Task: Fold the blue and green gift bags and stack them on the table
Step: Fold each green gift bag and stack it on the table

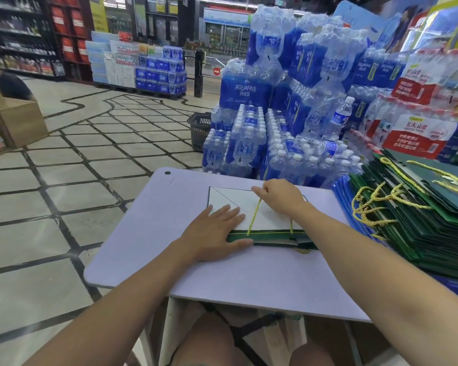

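A green gift bag (273,235) lies flat in the middle of the pale lilac table (148,228), its white folded bottom flap (230,198) facing up. My left hand (217,233) presses flat on the bag's left part, fingers straight, thumb along the green near edge. My right hand (280,195) rests on the far right part of the flap and pinches the yellow cord handle (254,216), which runs down across the white flap. A tall stack of folded green bags (421,223) with yellow cords sits at the table's right, with blue bags (340,192) under its left edge.
Shrink-wrapped packs of water bottles (275,138) are piled right behind the table. A dark shopping basket (200,130) stands on the tiled floor to the left of them. A cardboard box (19,122) sits at the far left. Shelves line the back.
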